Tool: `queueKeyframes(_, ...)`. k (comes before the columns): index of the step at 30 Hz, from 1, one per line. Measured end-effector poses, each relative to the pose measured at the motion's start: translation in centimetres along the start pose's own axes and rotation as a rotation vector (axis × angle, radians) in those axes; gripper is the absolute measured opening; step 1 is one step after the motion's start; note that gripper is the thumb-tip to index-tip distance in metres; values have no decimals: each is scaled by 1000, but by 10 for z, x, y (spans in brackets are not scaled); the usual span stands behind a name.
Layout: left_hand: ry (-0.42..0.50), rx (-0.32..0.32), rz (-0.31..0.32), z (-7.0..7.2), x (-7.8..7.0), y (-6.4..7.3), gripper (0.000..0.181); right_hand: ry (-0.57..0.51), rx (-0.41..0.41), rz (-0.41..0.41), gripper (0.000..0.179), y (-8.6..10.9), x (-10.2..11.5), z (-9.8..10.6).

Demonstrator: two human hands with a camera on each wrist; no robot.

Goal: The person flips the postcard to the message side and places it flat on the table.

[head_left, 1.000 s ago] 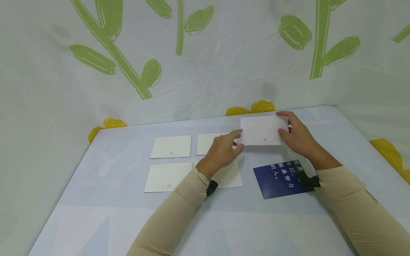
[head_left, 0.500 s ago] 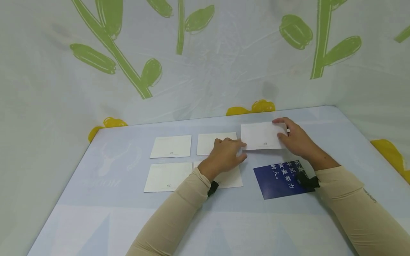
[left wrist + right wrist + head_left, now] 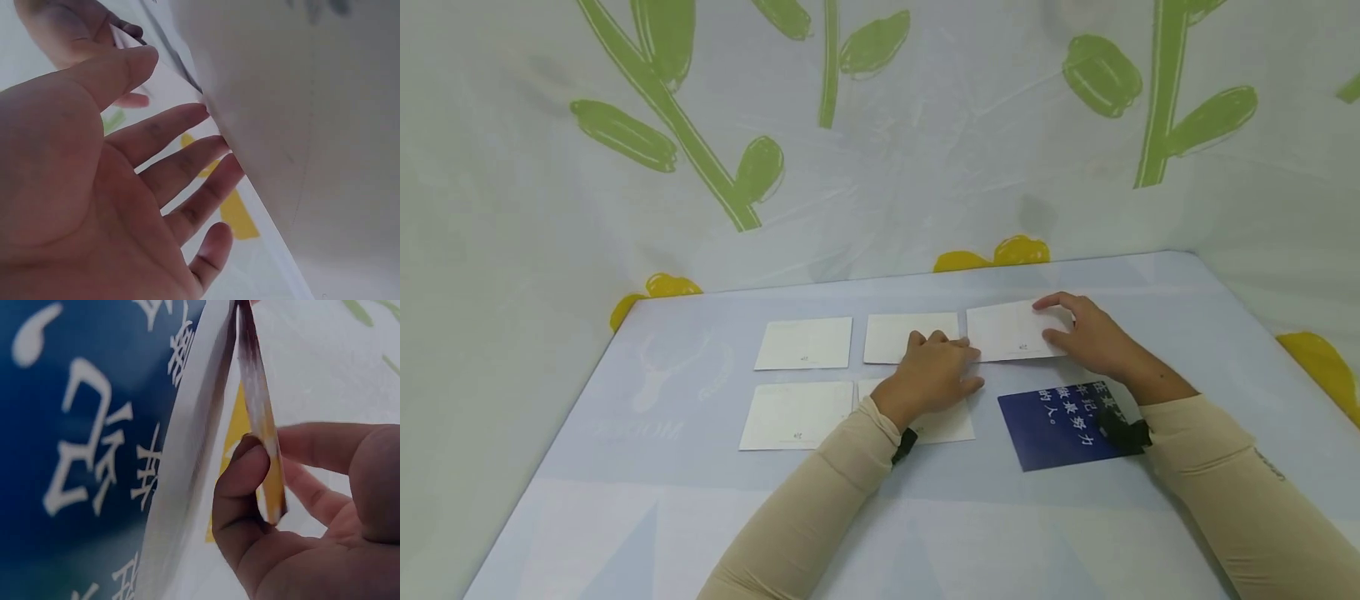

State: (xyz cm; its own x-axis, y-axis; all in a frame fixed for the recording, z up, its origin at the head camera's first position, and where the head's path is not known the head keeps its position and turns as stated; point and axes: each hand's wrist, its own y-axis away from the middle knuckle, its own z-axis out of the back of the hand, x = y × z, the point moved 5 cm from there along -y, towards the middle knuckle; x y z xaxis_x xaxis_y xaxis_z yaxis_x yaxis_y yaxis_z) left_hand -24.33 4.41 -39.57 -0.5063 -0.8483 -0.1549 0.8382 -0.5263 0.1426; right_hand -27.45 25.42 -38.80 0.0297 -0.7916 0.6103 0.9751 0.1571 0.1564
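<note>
A white card [image 3: 1009, 332] with a small printed mark lies low at the right end of the back row. My right hand [image 3: 1093, 337] pinches its right side between thumb and fingers. Seen edge-on in the right wrist view, that card [image 3: 261, 406] slopes and its underside has coloured print. My left hand [image 3: 931, 375] reaches across two other white cards, fingers extended, fingertips at the held card's left edge. In the left wrist view the left hand's fingers [image 3: 187, 162] are spread, their tips against a pale surface. Nothing is gripped in it.
White cards lie at the left: back-left card [image 3: 802, 342], back-middle card [image 3: 887, 332], front-left card [image 3: 790, 417] and front-middle card [image 3: 951, 427], partly under the left hand. A dark blue card [image 3: 1048, 437] with white writing lies below the right wrist. A patterned cloth wall [image 3: 925, 167] rises behind the table.
My right hand has lowered the white card from above the table to beside the back-middle card. My left hand has moved slightly down and right, keeping near the card's left edge.
</note>
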Motion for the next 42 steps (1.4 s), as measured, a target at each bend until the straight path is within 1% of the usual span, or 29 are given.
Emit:
queueKeyframes(5, -18, 21, 1, 1, -2, 2, 49, 45, 3, 3, 55, -2, -4, -3)
queueKeyframes(11, -34, 19, -2, 2, -3, 3, 50, 156, 12, 12, 61, -1, -4, -5)
queueKeyframes(13, -39, 16, -3, 2, -3, 2, 50, 209, 24, 29, 59, 0, -2, -6)
queueKeyframes(16, -45, 29, -9, 2, -4, 2, 52, 284, 40, 55, 56, 2, -1, -9)
queueKeyframes(19, -66, 41, -11, 1, -4, 2, 53, 335, 27, 86, 54, 4, 1, -10)
queueKeyframes(23, -91, 39, -15, 2, -5, 1, 54, 400, -4, 142, 54, 7, 4, -10)
queueKeyframes(26, -97, 41, -19, 2, -6, 1, 55, 434, -9, 174, 53, 9, 4, -10)
queueKeyframes(31, -137, 48, -22, 0, -8, 2, 57, 452, 2, 195, 53, 12, 4, -12)
queueKeyframes(35, -171, 19, -27, 1, -10, 3, 58, 477, -6, 204, 54, 11, 5, -12)
queueKeyframes(36, -174, 12, -34, 1, -11, 3, 58, 480, -7, 203, 54, 11, 4, -12)
queueKeyframes(38, -177, 6, -70, 2, -16, 6, 58, 482, -2, 193, 54, 10, 4, -13)
queueKeyframes(42, -169, 19, -199, 3, -38, 15, 55, 481, 4, 183, 54, 11, 4, -14)
